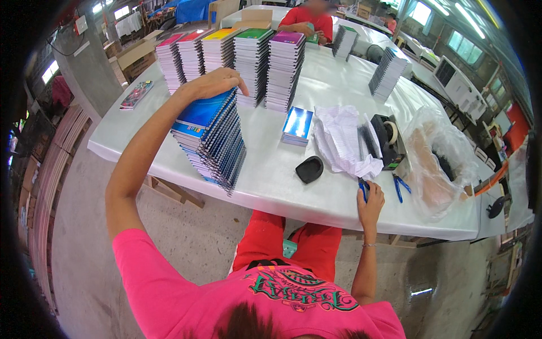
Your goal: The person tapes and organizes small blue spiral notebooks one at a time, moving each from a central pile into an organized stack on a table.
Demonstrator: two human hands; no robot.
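Note:
My left hand lies across the far top edge of a tall stack of blue spiral notebooks, its fingers bent over the corner. The stack stands near the table's front edge, coil bindings toward the right. At the front right, my right hand is closed around blue-handled pliers; their tip reaches the crumpled white paper. A second pair of blue-handled pliers lies just right of that hand. A short pile of blue notebooks sits between my hands, behind a black rounded object.
Tall spiral notebook stacks in several colours stand at the back left. Two more stacks are at the far right. A tape dispenser and a clear plastic bag lie right. A person in red sits across the table.

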